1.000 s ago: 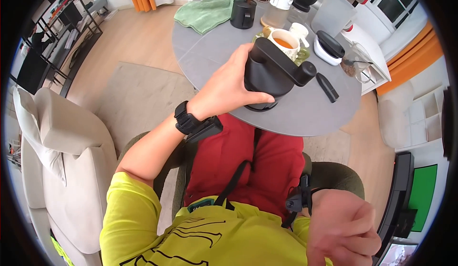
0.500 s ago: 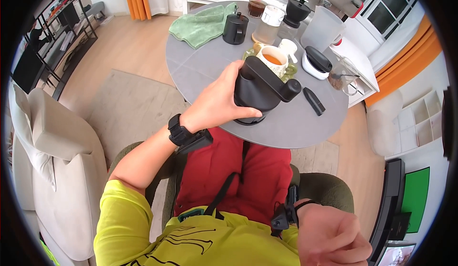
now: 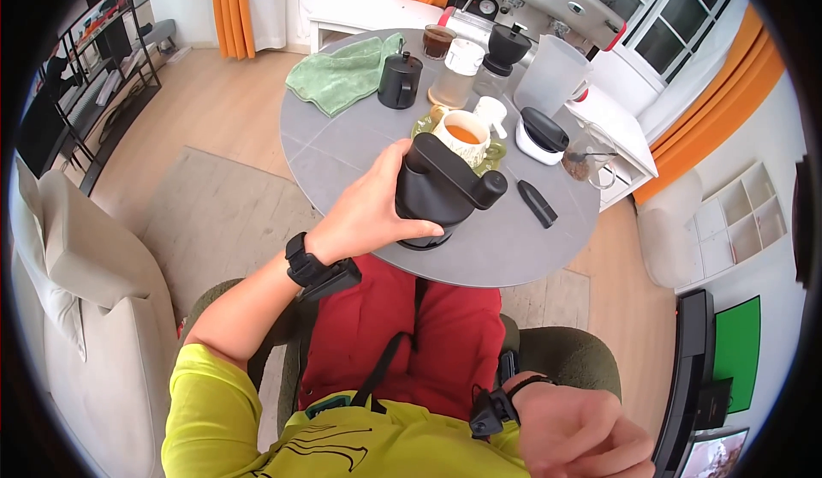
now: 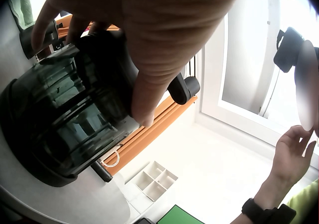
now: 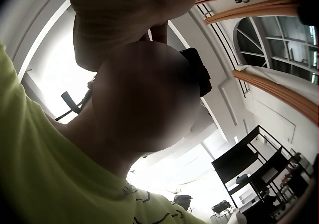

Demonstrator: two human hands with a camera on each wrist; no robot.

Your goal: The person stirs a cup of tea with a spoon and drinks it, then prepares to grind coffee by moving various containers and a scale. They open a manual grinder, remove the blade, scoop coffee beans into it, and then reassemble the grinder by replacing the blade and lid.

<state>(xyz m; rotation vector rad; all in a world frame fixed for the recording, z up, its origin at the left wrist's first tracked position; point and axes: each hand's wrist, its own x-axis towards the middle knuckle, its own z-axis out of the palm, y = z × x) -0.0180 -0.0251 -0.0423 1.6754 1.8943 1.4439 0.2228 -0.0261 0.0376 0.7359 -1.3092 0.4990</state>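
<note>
My left hand (image 3: 358,208) grips a black hand-crank coffee grinder (image 3: 432,195) near the table's front edge, fingers round its far side and thumb across the front. Its crank arm ends in a round knob (image 3: 490,190) pointing right. In the left wrist view the grinder's dark see-through body (image 4: 75,114) stands on a wide black base. Just behind it is a white textured mug (image 3: 461,135) of orange-brown drink on a green saucer (image 3: 494,158). My right hand (image 3: 586,431) is raised near the face, fingers loosely bent, nothing in it.
Right of the grinder lie a black pen-like tool (image 3: 537,203) and a white-and-black container (image 3: 542,135), with a glass jug (image 3: 586,159) beyond. A black pot (image 3: 400,80), green cloth (image 3: 342,75), glass of dark drink (image 3: 438,43) and clear pitcher (image 3: 548,74) stand farther back.
The head view has tilted upward, so the table sits lower and farther left and more of the espresso machine shows. The left hand keeps its hold on the grinder; the right stays raised.
</note>
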